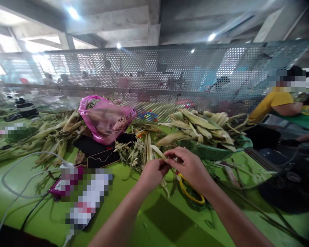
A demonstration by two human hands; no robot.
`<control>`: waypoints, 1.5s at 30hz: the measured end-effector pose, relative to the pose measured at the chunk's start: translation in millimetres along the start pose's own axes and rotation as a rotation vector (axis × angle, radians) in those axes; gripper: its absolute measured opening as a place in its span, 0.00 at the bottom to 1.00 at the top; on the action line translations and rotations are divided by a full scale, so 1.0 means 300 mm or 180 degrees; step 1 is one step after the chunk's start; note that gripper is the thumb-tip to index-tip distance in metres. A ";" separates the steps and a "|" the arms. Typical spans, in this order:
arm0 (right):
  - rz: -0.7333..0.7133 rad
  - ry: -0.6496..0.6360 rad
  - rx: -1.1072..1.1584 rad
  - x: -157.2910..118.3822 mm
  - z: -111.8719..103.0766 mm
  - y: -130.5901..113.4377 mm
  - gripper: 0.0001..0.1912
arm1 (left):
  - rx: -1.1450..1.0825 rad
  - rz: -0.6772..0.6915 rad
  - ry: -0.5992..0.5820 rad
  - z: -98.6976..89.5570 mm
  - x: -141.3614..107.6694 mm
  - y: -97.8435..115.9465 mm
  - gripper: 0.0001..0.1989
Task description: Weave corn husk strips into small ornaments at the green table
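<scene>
My left hand (154,171) and my right hand (186,163) meet over the middle of the green table, fingers pinched on a pale husk strip (157,151). The strip's curved end sticks up to the left above my fingers. Just below my right hand lie yellow-handled scissors (192,193); their blades are hidden. Behind my hands are a pile of small cut husk pieces (132,156) and some upright pale strips (148,147). A green basket (216,152) heaped with dry corn husks (201,127) stands behind my right hand.
A pink plastic bag (105,118), a phone (103,159), a purple power strip (65,183) with white cables and more husks (59,137) lie left. A perforated metal screen (149,75) crosses the back. A person in a yellow shirt (273,103) sits at the right.
</scene>
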State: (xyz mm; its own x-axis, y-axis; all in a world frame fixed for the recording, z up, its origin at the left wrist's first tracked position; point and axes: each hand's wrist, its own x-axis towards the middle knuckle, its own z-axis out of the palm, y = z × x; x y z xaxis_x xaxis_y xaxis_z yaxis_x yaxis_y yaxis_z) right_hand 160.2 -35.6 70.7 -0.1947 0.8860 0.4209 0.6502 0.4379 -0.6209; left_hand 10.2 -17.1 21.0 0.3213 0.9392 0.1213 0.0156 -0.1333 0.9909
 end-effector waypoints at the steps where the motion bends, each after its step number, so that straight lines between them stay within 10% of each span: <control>1: 0.0013 -0.0041 0.0050 0.002 0.005 -0.002 0.06 | 0.0008 0.0031 -0.0035 0.006 -0.003 -0.002 0.08; 12: 0.0222 0.0237 0.0400 0.003 0.039 0.048 0.05 | -0.0120 -0.0122 -0.0437 0.041 -0.021 -0.009 0.08; 17: -0.0145 0.0718 0.0068 -0.002 0.004 0.008 0.09 | -0.1093 -0.0356 0.0001 0.016 -0.006 -0.007 0.16; 25: 0.0769 -0.0049 0.1031 -0.009 0.042 0.049 0.12 | -0.2358 -0.0716 0.0358 0.001 0.000 0.010 0.19; 35: 0.0110 0.0947 0.0298 -0.025 0.046 0.005 0.10 | -0.2212 -0.0512 0.0592 -0.009 0.007 -0.001 0.16; 45: 0.0473 0.0184 -0.0155 -0.044 0.133 -0.002 0.08 | -0.2333 -0.0310 0.0757 0.009 -0.003 0.022 0.16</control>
State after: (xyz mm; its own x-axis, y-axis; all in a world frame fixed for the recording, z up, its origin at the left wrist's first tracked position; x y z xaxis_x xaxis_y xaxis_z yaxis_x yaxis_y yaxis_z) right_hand 133.1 -41.3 39.1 -0.0519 0.9296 0.3650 0.7038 0.2933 -0.6470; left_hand 12.6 -19.6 27.2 0.1374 0.9896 -0.0415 -0.6235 0.1190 0.7727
